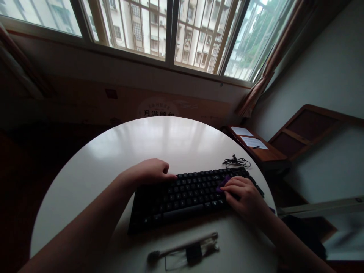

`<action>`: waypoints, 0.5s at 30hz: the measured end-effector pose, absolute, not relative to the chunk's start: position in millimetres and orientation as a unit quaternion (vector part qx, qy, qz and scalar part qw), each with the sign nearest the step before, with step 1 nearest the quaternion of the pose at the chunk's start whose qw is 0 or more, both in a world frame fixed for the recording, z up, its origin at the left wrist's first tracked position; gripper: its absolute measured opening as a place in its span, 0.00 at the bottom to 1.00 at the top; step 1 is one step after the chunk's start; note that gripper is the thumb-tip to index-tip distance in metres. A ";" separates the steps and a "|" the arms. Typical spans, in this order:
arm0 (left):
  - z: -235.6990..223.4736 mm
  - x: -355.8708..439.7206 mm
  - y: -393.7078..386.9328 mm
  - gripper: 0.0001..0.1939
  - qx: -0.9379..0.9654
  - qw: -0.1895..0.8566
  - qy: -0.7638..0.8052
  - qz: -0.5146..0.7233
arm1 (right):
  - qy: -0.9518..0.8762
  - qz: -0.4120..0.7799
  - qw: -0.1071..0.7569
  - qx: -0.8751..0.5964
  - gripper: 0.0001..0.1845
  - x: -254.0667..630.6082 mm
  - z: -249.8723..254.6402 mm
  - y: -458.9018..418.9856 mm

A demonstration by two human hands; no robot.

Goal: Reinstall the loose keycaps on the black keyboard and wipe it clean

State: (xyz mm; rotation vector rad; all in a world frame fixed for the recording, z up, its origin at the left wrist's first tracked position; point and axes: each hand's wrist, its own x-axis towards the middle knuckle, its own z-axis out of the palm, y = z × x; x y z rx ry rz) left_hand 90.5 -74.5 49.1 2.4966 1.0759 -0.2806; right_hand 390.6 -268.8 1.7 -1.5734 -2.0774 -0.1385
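Observation:
A black keyboard (187, 195) lies at a slight slant on the round white table (93, 174). At its far left edge is my left hand (149, 170), the thumb on the top row of keys and the other fingers curled over the back edge, gripping it. My right hand (244, 191) is closed over the right part of the keys, fingers pinching a small purple soft-looking piece (223, 184). Whether that piece is cloth or gel I cannot tell. Nearer to me lie a slim brush (184, 245) with dark bristles and a blurred wire tool (193, 253) with a black middle.
A coiled black cable (236, 162) sits behind the keyboard's right end. Beyond the table's right edge stands a wooden chair or stool (267, 155) with paper sheets (253, 142) and a pen on it. Barred windows (170, 34) run along the far wall.

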 end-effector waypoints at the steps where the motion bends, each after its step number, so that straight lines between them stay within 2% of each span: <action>1: 47.8 90.3 -73.7 0.30 0.896 0.202 0.383 -0.100 | -0.769 -0.053 0.263 -0.580 0.09 390.8 1.6 -269.2; 9: 46.6 87.1 -74.2 0.31 0.899 0.200 0.381 -0.089 | -0.783 -0.050 0.286 -0.550 0.09 368.9 10.2 -258.5; 15: 48.3 81.2 -72.2 0.30 0.891 0.238 0.376 -0.092 | -0.799 -0.022 0.271 -0.536 0.07 361.7 2.9 -249.9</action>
